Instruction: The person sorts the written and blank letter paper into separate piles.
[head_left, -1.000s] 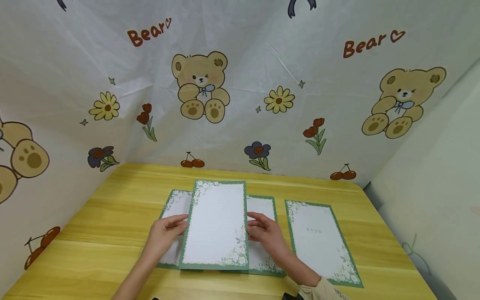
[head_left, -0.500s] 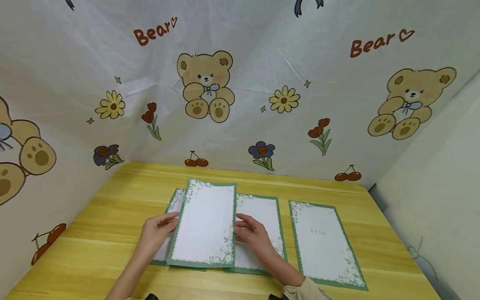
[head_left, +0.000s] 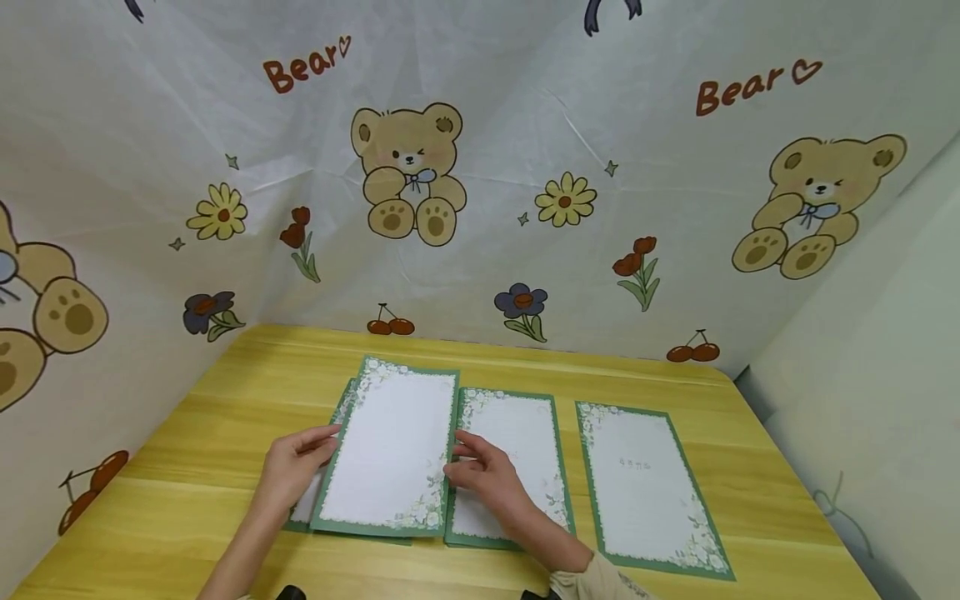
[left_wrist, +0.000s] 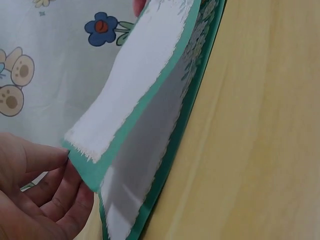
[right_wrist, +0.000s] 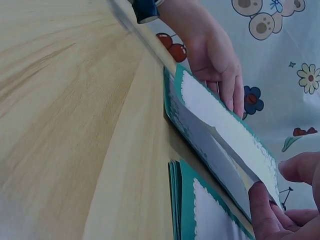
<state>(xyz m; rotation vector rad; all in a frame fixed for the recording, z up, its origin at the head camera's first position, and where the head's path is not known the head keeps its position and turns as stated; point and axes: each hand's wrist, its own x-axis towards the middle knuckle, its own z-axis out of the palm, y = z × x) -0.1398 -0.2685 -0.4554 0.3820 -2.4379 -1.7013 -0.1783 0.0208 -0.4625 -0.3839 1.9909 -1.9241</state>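
My left hand (head_left: 292,467) pinches the left edge of a green-bordered sheet of floral paper (head_left: 386,450). My right hand (head_left: 483,479) pinches its right edge between thumb and fingers. The held sheet is tilted just above another similar sheet (head_left: 303,510), covering most of it. In the left wrist view the held paper (left_wrist: 135,75) bends up from the one under it, with a corner at the left fingertips (left_wrist: 65,155). Close to the right hand lies a stack of the same paper (head_left: 510,450), whose layered edges show in the right wrist view.
To the right lies a separate matching sheet (head_left: 652,492) with a short line of small characters. All rest on a yellow wood-grain table (head_left: 187,467). A bear-print cloth (head_left: 480,275) hangs behind and at the left; a pale wall (head_left: 885,375) stands right.
Both hands have carried the held sheet leftward, from over the middle stack to above the left sheet. More of the stack now shows. The far-right sheet stays in place.
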